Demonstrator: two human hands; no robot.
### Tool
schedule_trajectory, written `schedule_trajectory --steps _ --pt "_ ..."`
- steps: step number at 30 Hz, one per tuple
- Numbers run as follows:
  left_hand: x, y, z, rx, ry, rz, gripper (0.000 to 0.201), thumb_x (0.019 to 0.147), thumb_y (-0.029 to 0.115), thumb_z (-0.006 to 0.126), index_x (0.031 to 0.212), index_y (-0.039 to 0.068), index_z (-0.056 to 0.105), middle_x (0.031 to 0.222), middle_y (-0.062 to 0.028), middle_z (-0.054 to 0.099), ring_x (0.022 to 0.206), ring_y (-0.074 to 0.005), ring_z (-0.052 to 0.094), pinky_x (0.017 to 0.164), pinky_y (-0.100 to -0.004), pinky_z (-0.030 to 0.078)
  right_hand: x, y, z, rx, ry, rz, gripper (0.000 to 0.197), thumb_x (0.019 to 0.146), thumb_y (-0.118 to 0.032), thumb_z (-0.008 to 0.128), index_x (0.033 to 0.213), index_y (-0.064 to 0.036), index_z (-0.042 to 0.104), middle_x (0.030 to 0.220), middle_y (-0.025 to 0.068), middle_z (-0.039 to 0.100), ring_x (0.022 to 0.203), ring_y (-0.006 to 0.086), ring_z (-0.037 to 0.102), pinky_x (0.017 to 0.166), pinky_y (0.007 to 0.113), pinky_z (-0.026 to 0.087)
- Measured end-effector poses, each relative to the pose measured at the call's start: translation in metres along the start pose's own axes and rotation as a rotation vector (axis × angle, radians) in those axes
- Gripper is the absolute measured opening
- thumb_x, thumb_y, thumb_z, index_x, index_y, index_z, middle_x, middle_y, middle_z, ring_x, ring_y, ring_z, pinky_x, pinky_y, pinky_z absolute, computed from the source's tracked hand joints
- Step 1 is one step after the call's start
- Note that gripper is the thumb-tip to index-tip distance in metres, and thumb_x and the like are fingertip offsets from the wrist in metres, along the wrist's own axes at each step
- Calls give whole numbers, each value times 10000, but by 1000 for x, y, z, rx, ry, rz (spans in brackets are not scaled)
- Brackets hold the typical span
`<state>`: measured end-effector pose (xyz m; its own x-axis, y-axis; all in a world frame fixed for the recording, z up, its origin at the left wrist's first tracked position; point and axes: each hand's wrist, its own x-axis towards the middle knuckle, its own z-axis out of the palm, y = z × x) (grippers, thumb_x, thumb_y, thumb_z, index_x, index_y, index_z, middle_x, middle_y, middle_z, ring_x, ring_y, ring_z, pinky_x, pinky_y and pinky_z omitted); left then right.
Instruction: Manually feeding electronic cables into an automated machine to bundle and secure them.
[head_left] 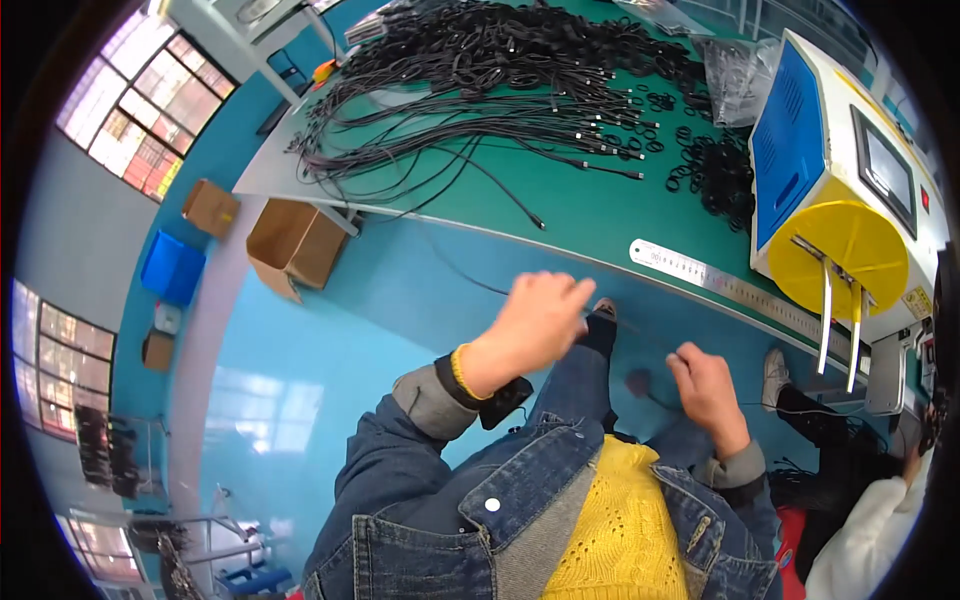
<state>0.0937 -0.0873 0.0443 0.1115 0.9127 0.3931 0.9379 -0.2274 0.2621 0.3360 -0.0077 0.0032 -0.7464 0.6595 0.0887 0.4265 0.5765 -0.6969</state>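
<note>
My left hand [535,330] is held out past the front edge of the table, fingers curled closed. A thin black cable [462,272] hangs off the table edge and runs into it. Lower and to the right, my right hand [708,392] is also closed, thumb up against the fingers. A blurred dark strand [655,401] meets its left side; what the fingers hold is hidden. On the green table [480,215] lie many black cables [400,165] with metal plugs, their ends pointing right. Behind them is a heap of coiled black cables [500,45].
Loose black rings [715,175] and clear plastic bags [738,80] lie beside a white and blue machine [800,150] with a yellow disc and two metal prongs. A steel ruler [700,272] lies along the edge. Cardboard box [295,240] at left; another person's white sleeve [860,540] at right.
</note>
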Motion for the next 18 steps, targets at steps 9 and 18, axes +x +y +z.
schedule_trajectory --steps 9,18 --pt "17 81 39 -677 12 203 218 771 60 604 982 20 569 780 -131 595 663 -291 578 565 -332 452 -75 -7 -51 -172 438 -205 126 757 4 600 882 10 590 772 146 584 664 286 566 596 358 447" --pt "67 113 9 -820 6 188 110 795 24 577 902 9 598 709 -112 566 600 -211 542 547 -282 434 -119 4 -91 -601 933 -125 238 780 75 568 1015 35 574 914 171 590 824 308 594 733 343 484"
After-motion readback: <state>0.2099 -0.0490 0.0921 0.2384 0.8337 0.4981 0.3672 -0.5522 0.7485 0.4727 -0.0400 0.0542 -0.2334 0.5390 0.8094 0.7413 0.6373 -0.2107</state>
